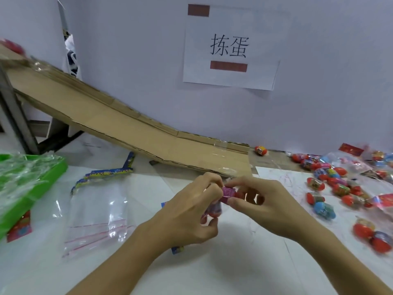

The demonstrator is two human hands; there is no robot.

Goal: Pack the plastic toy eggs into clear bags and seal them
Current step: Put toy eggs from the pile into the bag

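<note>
Both hands meet at the middle of the white table over a small clear bag with a pink header card (228, 193) and toy eggs inside. My left hand (191, 211) grips the bag's left side, with an egg showing between its fingers. My right hand (263, 201) pinches the pink card end from the right. A stack of empty clear zip bags (100, 216) with red seal lines lies flat to the left. Loose red and blue toy eggs (323, 203) and filled bags (370, 237) are scattered on the right.
A cardboard ramp (119, 118) slopes down from the upper left to the table behind my hands. A green tray (53, 173) full of crumpled clear plastic sits at the left edge. Blue printed cards (108, 173) lie above the zip bags. A paper sign (229, 50) hangs on the wall.
</note>
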